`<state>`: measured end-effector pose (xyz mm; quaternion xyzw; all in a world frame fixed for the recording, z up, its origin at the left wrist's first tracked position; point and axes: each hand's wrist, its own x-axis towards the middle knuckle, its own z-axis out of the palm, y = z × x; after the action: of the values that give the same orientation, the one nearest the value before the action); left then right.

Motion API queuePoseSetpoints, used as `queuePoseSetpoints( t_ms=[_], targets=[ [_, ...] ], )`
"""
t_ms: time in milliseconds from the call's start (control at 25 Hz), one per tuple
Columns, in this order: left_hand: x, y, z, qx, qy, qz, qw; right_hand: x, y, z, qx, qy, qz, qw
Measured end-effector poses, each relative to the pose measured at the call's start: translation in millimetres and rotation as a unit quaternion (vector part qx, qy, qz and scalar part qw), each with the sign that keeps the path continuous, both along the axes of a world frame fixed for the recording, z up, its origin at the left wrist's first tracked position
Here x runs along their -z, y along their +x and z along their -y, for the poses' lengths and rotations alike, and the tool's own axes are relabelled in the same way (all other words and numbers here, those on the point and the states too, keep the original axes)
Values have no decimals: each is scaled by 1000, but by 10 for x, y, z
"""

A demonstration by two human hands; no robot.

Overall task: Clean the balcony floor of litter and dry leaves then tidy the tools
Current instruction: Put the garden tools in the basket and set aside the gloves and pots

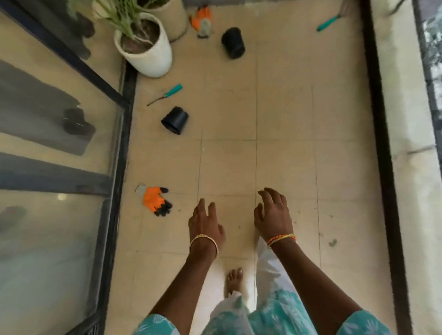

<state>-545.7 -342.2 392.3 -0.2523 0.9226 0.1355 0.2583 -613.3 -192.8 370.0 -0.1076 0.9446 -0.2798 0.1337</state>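
Presently the tidying appears barely begun. Both hands are held out over the floor with fingers loosely spread and nothing in them: the left hand (206, 225) and the right hand (274, 215) hover side by side ahead of a bare foot (234, 280).

Tools lie scattered on the beige tiled balcony floor (283, 114). An orange-and-black work glove (154, 201) lies near the left hand, beside the glass door; its mate, a second orange glove (201, 20), lies far off by the planters. Two black plastic nursery pots are tipped on their sides, one mid-floor (175, 120), one further on (233, 42). A teal-handled hand tool (165, 94) lies between the nearer pot and the white ceramic planter (148, 54); another teal-handled tool (329, 22) rests near the far right corner.

Litter: only small dark specks and one greyish scrap (332, 242) show on the tiles at the right; no dry leaves can be made out, so I judge sweeping largely done and tool collection outstanding.

Surroundings: dark-framed glass sliding door (49, 149) on the left, pale parapet ledge (404, 108) on the right.
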Motion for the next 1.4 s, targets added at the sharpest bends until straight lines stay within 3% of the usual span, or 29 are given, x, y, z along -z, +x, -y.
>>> queuePoseSetpoints(
  t_ms=[280,480,720,880,1040,1400],
  targets=[
    [-554,-1344,186,-97,13,-56,994,-659,-1498,402,-151,6,-57,987],
    [-501,-2136,822,-133,11,-68,989,-755,-2589,992,-104,-18,-43,994],
    [-114,-2996,1902,-157,10,-37,987,-427,-3691,1979,-105,-4,-36,994],
    [268,-3448,2554,-168,16,-11,986,54,-4189,2739,-143,2,-16,990],
    [1011,-3762,3040,-232,58,-16,971,856,-4609,3329,-188,41,2,981],
    [3418,-4463,4332,-460,163,7,873,3297,-5375,4488,-410,129,11,903]
  ],
)
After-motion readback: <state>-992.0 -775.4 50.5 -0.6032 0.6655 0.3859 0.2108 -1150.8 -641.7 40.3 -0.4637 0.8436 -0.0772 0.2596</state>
